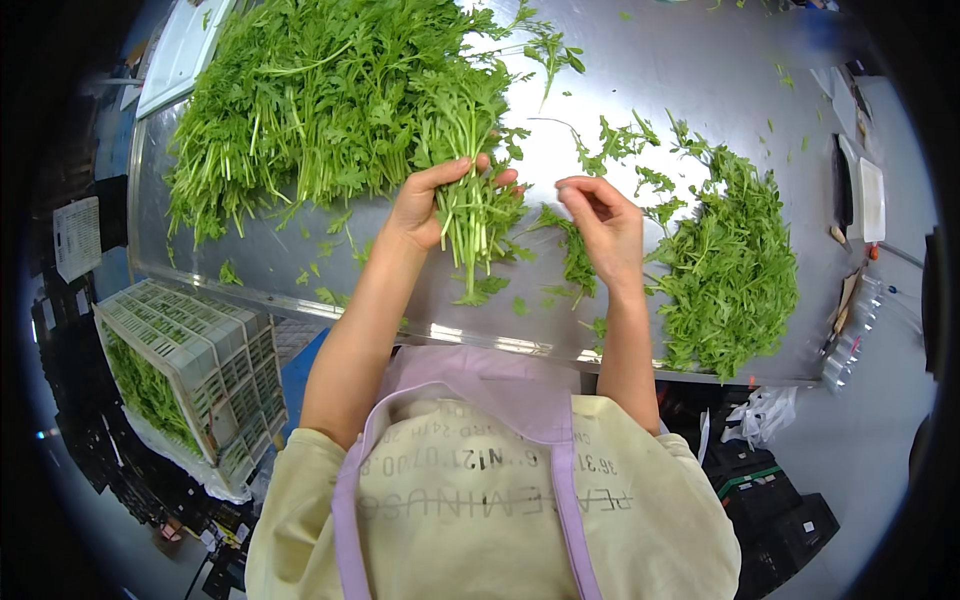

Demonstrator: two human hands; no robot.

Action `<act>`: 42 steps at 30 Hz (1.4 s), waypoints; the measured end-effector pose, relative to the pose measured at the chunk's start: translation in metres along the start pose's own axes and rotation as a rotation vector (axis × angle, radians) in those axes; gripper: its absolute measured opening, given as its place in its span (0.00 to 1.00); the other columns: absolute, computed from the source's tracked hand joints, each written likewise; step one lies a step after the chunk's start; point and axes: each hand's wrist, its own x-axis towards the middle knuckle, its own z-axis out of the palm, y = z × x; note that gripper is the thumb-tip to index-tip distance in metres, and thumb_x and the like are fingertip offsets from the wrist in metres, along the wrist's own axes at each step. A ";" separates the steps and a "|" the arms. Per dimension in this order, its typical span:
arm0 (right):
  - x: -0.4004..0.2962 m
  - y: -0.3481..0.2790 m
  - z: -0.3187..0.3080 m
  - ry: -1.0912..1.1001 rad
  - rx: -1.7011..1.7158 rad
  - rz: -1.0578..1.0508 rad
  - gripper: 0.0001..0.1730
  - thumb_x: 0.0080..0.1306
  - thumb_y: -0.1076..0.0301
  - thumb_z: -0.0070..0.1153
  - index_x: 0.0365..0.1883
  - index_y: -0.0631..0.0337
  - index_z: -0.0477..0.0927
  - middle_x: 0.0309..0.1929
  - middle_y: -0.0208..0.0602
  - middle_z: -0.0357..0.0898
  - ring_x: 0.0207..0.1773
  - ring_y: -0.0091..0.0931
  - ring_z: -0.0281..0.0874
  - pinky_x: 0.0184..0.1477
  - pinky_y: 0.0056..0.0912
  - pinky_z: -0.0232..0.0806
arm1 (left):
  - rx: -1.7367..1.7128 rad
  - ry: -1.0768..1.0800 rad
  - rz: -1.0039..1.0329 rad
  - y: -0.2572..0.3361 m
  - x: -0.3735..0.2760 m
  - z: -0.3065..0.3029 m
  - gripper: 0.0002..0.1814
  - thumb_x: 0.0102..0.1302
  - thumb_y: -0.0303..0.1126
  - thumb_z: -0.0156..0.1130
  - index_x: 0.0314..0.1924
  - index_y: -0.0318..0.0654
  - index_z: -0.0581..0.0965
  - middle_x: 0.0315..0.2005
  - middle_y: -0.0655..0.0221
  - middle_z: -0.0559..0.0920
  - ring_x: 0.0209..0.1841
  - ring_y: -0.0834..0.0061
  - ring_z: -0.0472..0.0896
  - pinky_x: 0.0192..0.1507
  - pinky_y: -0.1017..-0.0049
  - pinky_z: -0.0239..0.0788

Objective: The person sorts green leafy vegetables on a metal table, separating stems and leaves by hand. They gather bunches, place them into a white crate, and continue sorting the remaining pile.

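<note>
My left hand (424, 202) is closed around a bunch of leafy greens (469, 202), which look like garland chrysanthemum. The cut pale stems point toward me, and the leaves face away. To the right, my right hand (607, 232) is raised over the steel table (675, 45) with thumb and forefinger pinched together. I see nothing between those fingertips. A loose leafy sprig (576, 259) lies just left of the right wrist. Beyond my left hand spreads a large heap of the same greens (322, 97), its stems mostly toward me.
A smaller pile of loose leaves (735, 270) covers the table's right side. Scattered sprigs (619, 139) lie between. The raised metal table edge (487, 337) runs before my apron. A plastic crate (210, 360) containing greens stands at lower left, and a white tray (180, 56) at upper left.
</note>
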 end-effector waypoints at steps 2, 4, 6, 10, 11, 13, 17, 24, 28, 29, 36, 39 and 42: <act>-0.006 -0.025 0.010 -0.145 -0.172 -0.122 0.09 0.55 0.69 0.61 0.35 0.59 0.80 0.29 0.26 0.76 0.29 0.17 0.72 0.29 0.18 0.64 | -0.026 -0.102 0.062 -0.003 -0.005 -0.002 0.22 0.59 0.29 0.55 0.54 0.35 0.65 0.38 0.59 0.79 0.52 0.53 0.72 0.54 0.53 0.63; -0.012 -0.034 0.022 -0.222 -0.310 -0.279 0.09 0.52 0.70 0.62 0.33 0.58 0.80 0.29 0.26 0.75 0.28 0.20 0.73 0.29 0.20 0.65 | -0.021 -0.130 0.099 -0.004 -0.009 -0.008 0.31 0.60 0.29 0.54 0.62 0.36 0.55 0.35 0.67 0.79 0.52 0.55 0.73 0.53 0.52 0.65; -0.015 -0.034 0.033 -0.243 -0.412 -0.473 0.10 0.50 0.70 0.63 0.32 0.57 0.80 0.29 0.28 0.74 0.27 0.23 0.74 0.29 0.23 0.67 | -0.010 -0.149 0.110 -0.004 -0.010 -0.010 0.31 0.60 0.29 0.54 0.62 0.36 0.55 0.36 0.67 0.79 0.51 0.57 0.73 0.51 0.53 0.67; -0.011 -0.020 0.041 -0.144 -0.394 -0.521 0.07 0.49 0.71 0.62 0.28 0.57 0.79 0.29 0.29 0.75 0.28 0.26 0.75 0.28 0.26 0.68 | 0.082 -0.070 0.091 -0.003 -0.016 -0.009 0.25 0.60 0.30 0.54 0.57 0.34 0.62 0.39 0.62 0.78 0.50 0.60 0.74 0.47 0.59 0.72; -0.008 -0.023 0.041 -0.129 -0.426 -0.560 0.07 0.48 0.71 0.62 0.28 0.57 0.79 0.29 0.29 0.75 0.28 0.26 0.75 0.28 0.26 0.67 | 0.124 -0.031 0.074 -0.002 -0.017 -0.010 0.24 0.60 0.30 0.55 0.56 0.33 0.64 0.40 0.61 0.78 0.50 0.61 0.75 0.47 0.60 0.72; -0.003 -0.029 0.040 -0.100 -0.493 -0.632 0.07 0.48 0.72 0.61 0.27 0.57 0.78 0.28 0.28 0.74 0.28 0.25 0.74 0.28 0.26 0.67 | 0.200 0.121 0.077 -0.006 -0.021 -0.009 0.23 0.57 0.33 0.61 0.52 0.33 0.68 0.41 0.62 0.77 0.46 0.68 0.76 0.47 0.67 0.72; 0.008 -0.026 0.043 -0.149 -0.653 -0.800 0.07 0.48 0.73 0.59 0.27 0.56 0.78 0.26 0.29 0.73 0.30 0.26 0.74 0.28 0.27 0.67 | 0.483 0.303 0.057 -0.015 -0.029 0.004 0.25 0.51 0.32 0.67 0.49 0.33 0.70 0.39 0.66 0.78 0.42 0.74 0.77 0.46 0.73 0.71; 0.005 -0.032 0.044 -0.107 -0.302 -0.431 0.11 0.51 0.72 0.59 0.35 0.58 0.79 0.31 0.31 0.76 0.29 0.24 0.74 0.29 0.25 0.66 | 0.354 0.188 0.006 -0.010 -0.032 0.007 0.21 0.54 0.29 0.63 0.48 0.33 0.70 0.37 0.62 0.79 0.38 0.65 0.80 0.44 0.64 0.74; 0.001 -0.016 0.029 -0.065 -0.220 -0.300 0.10 0.55 0.71 0.57 0.37 0.59 0.79 0.31 0.30 0.76 0.26 0.19 0.71 0.27 0.19 0.62 | 0.162 0.118 -0.076 -0.006 -0.034 -0.011 0.16 0.56 0.30 0.60 0.44 0.34 0.73 0.38 0.63 0.79 0.45 0.58 0.78 0.48 0.59 0.71; -0.001 -0.011 0.026 -0.059 -0.216 -0.289 0.10 0.55 0.72 0.57 0.37 0.59 0.79 0.31 0.31 0.76 0.25 0.19 0.70 0.26 0.18 0.62 | 0.134 0.059 -0.043 -0.005 -0.036 -0.015 0.14 0.56 0.30 0.60 0.43 0.34 0.73 0.38 0.63 0.79 0.48 0.58 0.76 0.48 0.59 0.71; -0.020 -0.005 0.035 -0.512 0.005 0.053 0.30 0.51 0.62 0.63 0.53 0.58 0.70 0.37 0.29 0.75 0.30 0.15 0.67 0.30 0.16 0.61 | 0.037 -0.114 0.219 -0.001 -0.040 0.006 0.40 0.55 0.32 0.60 0.64 0.43 0.50 0.27 0.78 0.72 0.36 0.73 0.75 0.62 0.50 0.50; -0.027 0.006 0.047 -0.609 0.057 0.082 0.36 0.51 0.55 0.64 0.55 0.61 0.67 0.29 0.28 0.71 0.26 0.16 0.63 0.27 0.16 0.58 | -0.012 -0.174 0.197 0.000 -0.040 0.004 0.40 0.55 0.34 0.59 0.65 0.45 0.49 0.29 0.78 0.72 0.39 0.73 0.75 0.62 0.53 0.51; -0.026 0.010 0.053 -0.731 -0.155 0.053 0.27 0.56 0.45 0.56 0.39 0.62 0.74 0.18 0.30 0.66 0.22 0.20 0.62 0.26 0.24 0.59 | -0.016 -0.136 0.285 -0.007 -0.040 0.006 0.39 0.56 0.36 0.59 0.65 0.47 0.51 0.31 0.79 0.73 0.41 0.73 0.75 0.64 0.56 0.50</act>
